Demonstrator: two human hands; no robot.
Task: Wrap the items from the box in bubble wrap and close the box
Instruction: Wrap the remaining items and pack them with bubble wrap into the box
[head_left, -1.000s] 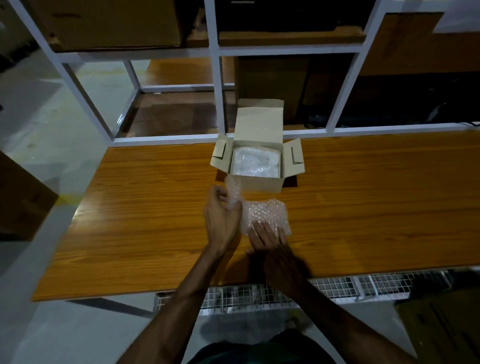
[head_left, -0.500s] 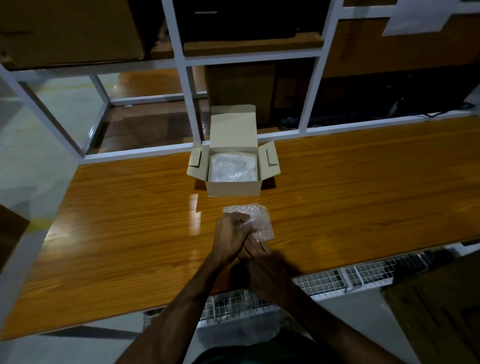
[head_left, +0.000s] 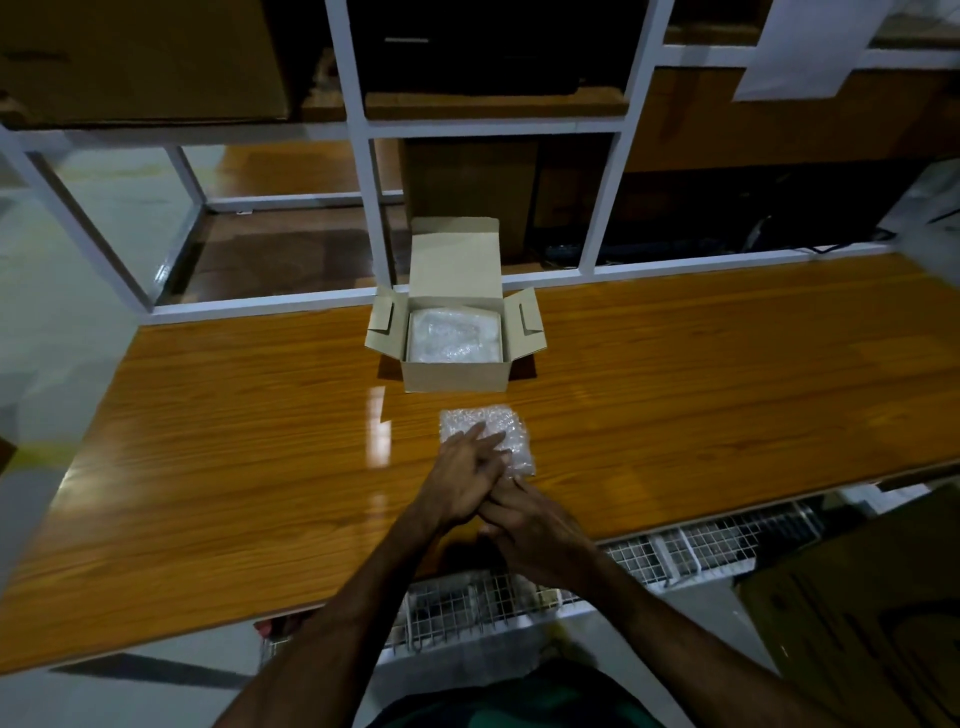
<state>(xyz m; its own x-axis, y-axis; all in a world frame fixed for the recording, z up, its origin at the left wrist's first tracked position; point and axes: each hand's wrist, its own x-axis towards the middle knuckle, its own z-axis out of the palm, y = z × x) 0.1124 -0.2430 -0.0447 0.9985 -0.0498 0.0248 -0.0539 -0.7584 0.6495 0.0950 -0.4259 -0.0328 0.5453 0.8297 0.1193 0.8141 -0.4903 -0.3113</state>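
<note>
Left hand (head_left: 460, 480) now presses flat, fingers spread, on the bubble-wrapped bundle (head_left: 485, 439); right hand (head_left: 535, 525) loose; open box (head_left: 456, 332) holds bubble wrap (head_left: 454, 335).

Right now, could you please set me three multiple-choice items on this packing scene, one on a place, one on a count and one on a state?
1. Where does the bubble-wrapped bundle on the table lie relative to the cardboard box?
A. Inside it
B. In front of it, nearer the person
C. Behind it, on the shelf

2. How many side flaps of the box stand out to its sides?
A. None
B. One
C. Two

3. What state is the box in?
A. Open, lid up, bubble wrap inside
B. Closed
C. Open and empty

Answers:
1. B: the bundle lies on the table between the box and the hands, with the left hand flat on it and the right hand at its near edge.
2. C: one flap shows on each side.
3. A: the lid stands upright at the back and white wrap fills the inside.
</note>
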